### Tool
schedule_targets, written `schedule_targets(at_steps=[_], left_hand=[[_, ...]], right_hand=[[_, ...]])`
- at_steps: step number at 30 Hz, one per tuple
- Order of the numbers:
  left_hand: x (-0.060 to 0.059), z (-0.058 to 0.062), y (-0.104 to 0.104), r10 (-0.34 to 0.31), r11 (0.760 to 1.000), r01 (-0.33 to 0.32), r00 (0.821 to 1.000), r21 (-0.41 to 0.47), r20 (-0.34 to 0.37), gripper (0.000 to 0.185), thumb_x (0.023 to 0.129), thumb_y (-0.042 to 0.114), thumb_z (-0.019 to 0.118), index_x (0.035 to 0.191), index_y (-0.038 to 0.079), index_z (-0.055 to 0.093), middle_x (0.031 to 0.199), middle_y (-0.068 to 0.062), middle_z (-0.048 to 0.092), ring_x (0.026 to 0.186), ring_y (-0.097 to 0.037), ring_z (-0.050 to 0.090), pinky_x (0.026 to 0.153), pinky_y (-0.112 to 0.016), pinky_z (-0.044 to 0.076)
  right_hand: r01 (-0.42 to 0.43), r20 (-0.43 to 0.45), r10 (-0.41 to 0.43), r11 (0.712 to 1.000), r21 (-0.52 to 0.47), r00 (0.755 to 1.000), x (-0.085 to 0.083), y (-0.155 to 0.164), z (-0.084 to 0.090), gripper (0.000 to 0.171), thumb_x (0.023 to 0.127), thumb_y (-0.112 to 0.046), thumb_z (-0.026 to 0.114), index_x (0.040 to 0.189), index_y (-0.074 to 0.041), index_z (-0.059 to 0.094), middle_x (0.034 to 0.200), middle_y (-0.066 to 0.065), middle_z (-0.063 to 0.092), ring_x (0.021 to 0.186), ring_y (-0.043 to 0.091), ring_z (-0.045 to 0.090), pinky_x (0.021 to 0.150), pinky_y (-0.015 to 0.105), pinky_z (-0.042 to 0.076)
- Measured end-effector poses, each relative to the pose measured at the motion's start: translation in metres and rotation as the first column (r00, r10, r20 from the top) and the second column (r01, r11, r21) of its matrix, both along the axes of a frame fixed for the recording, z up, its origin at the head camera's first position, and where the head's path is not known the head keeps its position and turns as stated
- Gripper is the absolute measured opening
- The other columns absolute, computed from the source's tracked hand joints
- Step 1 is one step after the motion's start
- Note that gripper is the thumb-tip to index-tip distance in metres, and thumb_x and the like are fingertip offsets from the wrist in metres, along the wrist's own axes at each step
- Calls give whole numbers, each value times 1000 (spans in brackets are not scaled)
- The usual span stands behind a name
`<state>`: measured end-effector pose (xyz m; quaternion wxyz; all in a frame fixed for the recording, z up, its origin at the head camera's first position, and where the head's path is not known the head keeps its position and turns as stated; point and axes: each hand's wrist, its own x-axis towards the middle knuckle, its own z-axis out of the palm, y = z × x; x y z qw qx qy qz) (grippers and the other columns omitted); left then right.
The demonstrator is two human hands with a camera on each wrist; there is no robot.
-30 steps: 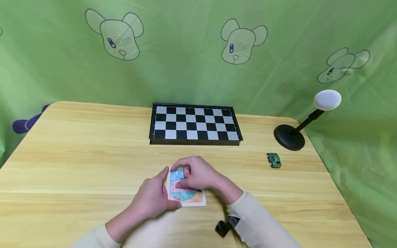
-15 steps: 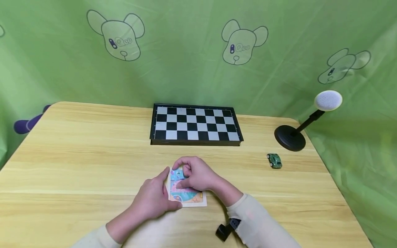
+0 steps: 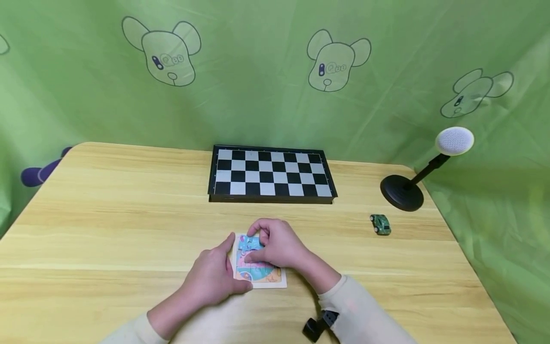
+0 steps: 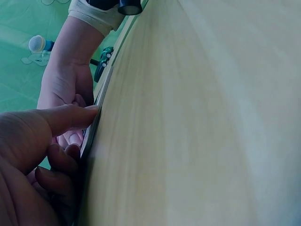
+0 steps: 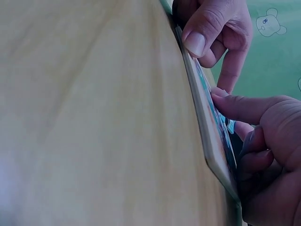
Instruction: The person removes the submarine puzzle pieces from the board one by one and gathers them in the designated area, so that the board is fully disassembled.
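A small jigsaw puzzle with a white border and a pink, blue and sandy picture lies on the table. My left hand grips its left side, the thumb at the near left corner and the index finger towards the far one. Over the picture is my right hand, fingers curled and thumb tip on the pink part. In the right wrist view a light blue puzzle piece stands tilted up by my right fingers, which partly hide it. The left wrist view shows the board edge-on, with my left thumb on it.
A folded black-and-white chessboard lies beyond the puzzle. To the right are a small green toy car and a round white-headed device on a black stand. A black camera mount hangs at my right sleeve. Green curtain surrounds the table.
My right index finger has shifted slightly right along the puzzle's far side, uncovering more blue pieces at the far left corner. The left hand keeps its place on the board.
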<state>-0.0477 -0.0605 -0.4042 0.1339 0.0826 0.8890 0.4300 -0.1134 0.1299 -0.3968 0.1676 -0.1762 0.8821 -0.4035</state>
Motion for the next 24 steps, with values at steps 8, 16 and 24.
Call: schedule_targets(at_steps=[8,16,24], left_hand=[[1,0,-1,-3,1000,4,1000,2,-3,114,61,28,95,149,-12,34,61,3,52,50,-12,50,44,-28,40],[0,1,-1,-14,1000,14,1000,-2,-14,114,63,29,94,150,-10,33,62,3,52,51,-12,50,45,-28,40],[0,-2,-3,-57,998,57,997,1,-60,108,65,30,93,152,-1,38,62,6,52,51,-10,49,45,-27,40]], right_hand=[[3,-5,-3,1000,3,1000,0,2,0,28,78,-17,87,100,-16,70,55,-2,46,48,12,45,50,26,37],[-26,20,26,1000,1,999,-3,2,0,21,81,-17,85,98,-16,72,52,-1,47,45,11,46,45,23,36],[-47,-63,45,999,-15,997,0,8,5,21,80,-18,85,98,-14,74,50,-4,42,45,8,40,50,24,35]])
